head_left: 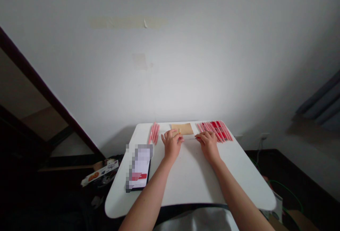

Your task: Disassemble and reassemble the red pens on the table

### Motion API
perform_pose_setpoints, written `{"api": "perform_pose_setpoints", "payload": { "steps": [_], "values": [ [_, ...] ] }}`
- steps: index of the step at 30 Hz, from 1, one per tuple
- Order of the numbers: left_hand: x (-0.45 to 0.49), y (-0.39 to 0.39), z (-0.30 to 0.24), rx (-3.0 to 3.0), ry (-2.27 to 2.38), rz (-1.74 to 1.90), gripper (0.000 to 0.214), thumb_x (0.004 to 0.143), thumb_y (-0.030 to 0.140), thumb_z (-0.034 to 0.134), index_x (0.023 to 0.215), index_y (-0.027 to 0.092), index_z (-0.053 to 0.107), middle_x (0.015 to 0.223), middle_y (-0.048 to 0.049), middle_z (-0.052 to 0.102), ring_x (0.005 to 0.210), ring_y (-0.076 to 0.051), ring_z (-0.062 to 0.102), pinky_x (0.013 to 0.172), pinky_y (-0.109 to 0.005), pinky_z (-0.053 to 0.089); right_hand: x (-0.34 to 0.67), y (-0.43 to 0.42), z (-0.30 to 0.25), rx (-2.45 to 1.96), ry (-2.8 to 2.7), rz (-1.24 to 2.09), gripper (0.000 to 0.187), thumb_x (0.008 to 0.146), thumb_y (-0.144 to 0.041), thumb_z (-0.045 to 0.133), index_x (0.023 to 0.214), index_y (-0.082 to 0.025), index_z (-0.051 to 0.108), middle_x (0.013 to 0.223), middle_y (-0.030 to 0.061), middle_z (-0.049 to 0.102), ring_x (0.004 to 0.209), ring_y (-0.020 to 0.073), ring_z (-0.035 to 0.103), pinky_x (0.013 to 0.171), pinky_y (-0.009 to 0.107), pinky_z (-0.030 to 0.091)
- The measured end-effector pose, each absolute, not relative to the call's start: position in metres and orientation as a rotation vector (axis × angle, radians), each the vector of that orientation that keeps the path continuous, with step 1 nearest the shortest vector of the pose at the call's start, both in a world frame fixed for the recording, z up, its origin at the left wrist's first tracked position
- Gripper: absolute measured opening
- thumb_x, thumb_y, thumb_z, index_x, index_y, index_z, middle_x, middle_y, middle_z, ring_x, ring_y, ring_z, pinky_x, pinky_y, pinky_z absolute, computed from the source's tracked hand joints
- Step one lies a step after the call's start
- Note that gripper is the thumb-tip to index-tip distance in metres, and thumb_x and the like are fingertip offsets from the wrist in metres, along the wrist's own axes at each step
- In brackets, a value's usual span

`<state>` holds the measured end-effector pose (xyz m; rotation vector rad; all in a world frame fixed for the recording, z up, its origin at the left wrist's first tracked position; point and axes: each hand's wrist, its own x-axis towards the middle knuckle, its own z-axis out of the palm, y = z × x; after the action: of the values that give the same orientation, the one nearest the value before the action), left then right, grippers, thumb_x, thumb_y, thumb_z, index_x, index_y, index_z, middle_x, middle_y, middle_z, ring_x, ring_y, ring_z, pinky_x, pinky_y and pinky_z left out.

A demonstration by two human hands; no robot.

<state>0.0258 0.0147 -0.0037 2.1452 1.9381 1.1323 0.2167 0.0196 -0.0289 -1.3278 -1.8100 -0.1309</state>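
Over the far half of the white table, my left hand (172, 146) pinches a small red piece (179, 138) between thumb and fingers. My right hand (210, 146), a short way to the right, has its fingers closed on a thin red pen part (197, 138) that points left. Its far end is too small to make out. A brown piece of card (186, 129) lies just beyond both hands. Beside my right hand is a row of pink and red pens (220, 132). Several pale pink pen-like sticks (154, 133) lie left of my left hand.
A phone (140, 167), partly blurred out, lies on the left of the white table (196, 188). The wall (186, 64) stands behind the table's far edge. Boxes and clutter (102, 172) are on the floor at left, and a green cable (289, 192) at right.
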Motion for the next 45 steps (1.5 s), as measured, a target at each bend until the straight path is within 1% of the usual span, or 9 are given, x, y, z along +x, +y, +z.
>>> {"api": "perform_pose_setpoints", "payload": {
  "steps": [4, 10, 19, 27, 32, 37, 41, 45],
  "values": [
    [0.0257, 0.0150, -0.0047, 2.118, 1.954, 1.111, 0.009, 0.075, 0.029, 0.071, 0.083, 0.029, 0.071, 0.121, -0.0033, 0.058, 0.120, -0.025, 0.044, 0.109, -0.057, 0.024, 0.2171, 0.0211, -0.0304, -1.318, -1.809, -0.118, 0.022, 0.092, -0.028, 0.050, 0.092, -0.026, 0.072, 0.093, 0.0068, 0.067, 0.098, 0.0249, 0.045, 0.085, 0.041, 0.035],
    [0.0258, 0.0152, -0.0045, 2.103, 1.950, 1.086, 0.006, 0.077, 0.031, 0.068, 0.081, 0.029, 0.073, 0.123, -0.0046, 0.057, 0.121, -0.026, 0.042, 0.109, -0.059, 0.023, 0.2180, 0.0223, -0.0309, -1.315, -1.800, -0.131, 0.020, 0.091, -0.027, 0.052, 0.092, -0.025, 0.071, 0.093, 0.0062, 0.067, 0.098, 0.0247, 0.045, 0.085, 0.040, 0.035],
    [0.0263, 0.0161, -0.0048, 2.120, 1.965, 1.026, 0.013, 0.083, 0.034, 0.061, 0.083, 0.030, 0.073, 0.124, -0.0037, 0.057, 0.122, -0.026, 0.041, 0.109, -0.061, 0.023, 0.2179, 0.0230, -0.0317, -1.236, -1.779, -0.161, 0.015, 0.090, -0.025, 0.055, 0.091, -0.024, 0.070, 0.092, 0.0054, 0.066, 0.098, 0.0244, 0.045, 0.085, 0.040, 0.036],
    [0.0277, 0.0153, -0.0051, 2.159, 1.935, 1.020, 0.022, 0.086, 0.032, 0.056, 0.072, 0.026, 0.072, 0.124, -0.0048, 0.057, 0.121, -0.026, 0.041, 0.108, -0.063, 0.022, 0.2169, 0.0201, -0.0279, -1.256, -1.763, -0.160, 0.016, 0.090, -0.023, 0.054, 0.091, -0.024, 0.069, 0.094, 0.0055, 0.066, 0.098, 0.0244, 0.045, 0.085, 0.040, 0.036],
    [0.0269, 0.0160, -0.0063, 2.163, 1.919, 1.059, 0.012, 0.082, 0.032, 0.061, 0.079, 0.026, 0.071, 0.124, -0.0046, 0.057, 0.120, -0.026, 0.042, 0.108, -0.061, 0.024, 0.2160, 0.0182, -0.0258, -1.290, -1.788, -0.150, 0.015, 0.090, -0.025, 0.055, 0.092, -0.025, 0.069, 0.093, 0.0051, 0.066, 0.097, 0.0245, 0.045, 0.084, 0.040, 0.034],
    [0.0260, 0.0161, -0.0066, 2.169, 1.894, 1.103, 0.006, 0.080, 0.028, 0.064, 0.080, 0.027, 0.070, 0.123, -0.0037, 0.057, 0.120, -0.025, 0.043, 0.108, -0.058, 0.024, 0.2173, 0.0185, -0.0274, -1.315, -1.827, -0.112, 0.017, 0.091, -0.027, 0.052, 0.093, -0.027, 0.069, 0.092, 0.0051, 0.066, 0.097, 0.0247, 0.044, 0.083, 0.039, 0.034],
    [0.0259, 0.0156, -0.0062, 2.166, 1.883, 1.119, 0.004, 0.078, 0.026, 0.065, 0.081, 0.027, 0.069, 0.124, -0.0029, 0.056, 0.120, -0.025, 0.043, 0.108, -0.058, 0.024, 0.2175, 0.0195, -0.0284, -1.323, -1.830, -0.101, 0.019, 0.092, -0.029, 0.051, 0.094, -0.028, 0.070, 0.092, 0.0050, 0.066, 0.098, 0.0250, 0.044, 0.083, 0.039, 0.034],
    [0.0254, 0.0159, -0.0065, 2.158, 1.871, 1.144, 0.008, 0.076, 0.025, 0.068, 0.083, 0.029, 0.068, 0.122, -0.0022, 0.057, 0.120, -0.024, 0.044, 0.108, -0.056, 0.025, 0.2167, 0.0195, -0.0282, -1.330, -1.835, -0.088, 0.020, 0.093, -0.033, 0.051, 0.095, -0.028, 0.070, 0.091, 0.0048, 0.067, 0.098, 0.0250, 0.044, 0.083, 0.039, 0.034]
  ]
}}
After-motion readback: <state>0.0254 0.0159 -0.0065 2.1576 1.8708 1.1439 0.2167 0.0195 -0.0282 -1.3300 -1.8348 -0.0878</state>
